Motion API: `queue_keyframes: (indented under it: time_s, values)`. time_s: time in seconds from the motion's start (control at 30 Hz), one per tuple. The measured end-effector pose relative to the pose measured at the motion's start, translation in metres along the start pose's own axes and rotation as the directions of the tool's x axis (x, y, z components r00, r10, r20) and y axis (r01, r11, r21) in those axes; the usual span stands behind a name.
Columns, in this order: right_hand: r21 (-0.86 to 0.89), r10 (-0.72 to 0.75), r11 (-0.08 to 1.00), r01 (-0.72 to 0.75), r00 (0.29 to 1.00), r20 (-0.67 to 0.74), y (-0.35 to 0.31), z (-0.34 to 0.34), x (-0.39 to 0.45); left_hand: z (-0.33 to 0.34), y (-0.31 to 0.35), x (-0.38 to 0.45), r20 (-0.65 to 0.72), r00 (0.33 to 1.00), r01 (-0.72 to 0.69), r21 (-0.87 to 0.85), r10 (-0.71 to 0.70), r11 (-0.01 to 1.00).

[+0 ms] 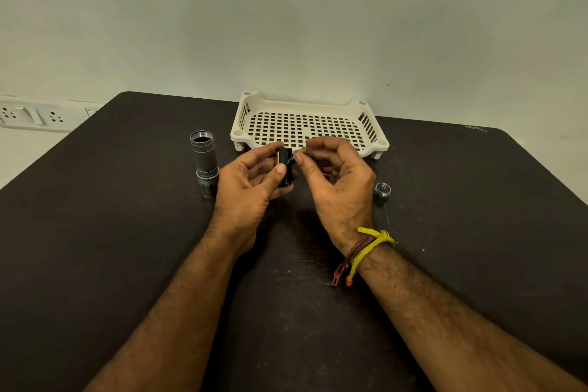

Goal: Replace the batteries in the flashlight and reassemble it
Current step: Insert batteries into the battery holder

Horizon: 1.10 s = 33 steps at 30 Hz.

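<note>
My left hand point(246, 188) grips a small black battery holder point(285, 169), held upright over the middle of the table. My right hand point(339, 181) pinches a small battery point(299, 153) at the holder's upper end; most of the battery is hidden by the fingertips. The grey flashlight body point(204, 160) stands upright on the table to the left of my left hand, its threaded open end facing up. The flashlight's tail cap point(382, 190), with a spring showing inside, lies on the table to the right of my right hand.
A cream perforated plastic tray point(370, 129) sits at the back of the dark table point(127, 232), just behind my hands, against a pale wall. A white socket strip point(35, 118) is on the wall at far left.
</note>
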State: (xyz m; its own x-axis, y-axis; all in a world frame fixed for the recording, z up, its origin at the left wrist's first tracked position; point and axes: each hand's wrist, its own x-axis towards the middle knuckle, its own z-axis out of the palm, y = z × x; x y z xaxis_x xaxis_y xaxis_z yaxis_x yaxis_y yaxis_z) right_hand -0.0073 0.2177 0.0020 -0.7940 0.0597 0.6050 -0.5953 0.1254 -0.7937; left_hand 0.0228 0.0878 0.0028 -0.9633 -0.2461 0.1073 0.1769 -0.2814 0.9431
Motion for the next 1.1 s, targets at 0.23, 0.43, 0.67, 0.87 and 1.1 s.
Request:
queue_keyframes:
  time_s: [0.23,0.43,0.67,0.87,1.1]
  values:
    - [-0.086,-0.102,0.990,0.110,0.991,0.093,-0.0029,-0.0011,-0.0009,-0.0016,-0.0008,0.0000,0.003,1.000,-0.015,-0.036,0.015,0.999]
    - [-0.193,-0.241,0.942,0.275,0.953,0.183,-0.0041,0.0009,-0.0007,-0.0018,-0.0010,-0.0005,-0.004,0.999,-0.051,-0.079,0.051,0.996]
    - [-0.229,-0.294,0.908,0.350,0.924,0.246,0.0016,0.0029,-0.0028,-0.0022,-0.0004,-0.0029,-0.041,0.994,-0.103,-0.065,0.100,0.993]
    - [-0.018,-0.038,0.999,0.039,0.999,0.032,0.0013,-0.0023,-0.0011,0.0057,0.0009,-0.0082,0.009,0.965,-0.260,0.119,0.261,0.958]
    - [-0.054,-0.173,0.982,0.182,0.976,0.134,-0.0029,0.0013,-0.0029,0.0045,-0.0020,-0.0048,0.008,0.950,-0.312,0.091,0.313,0.946]
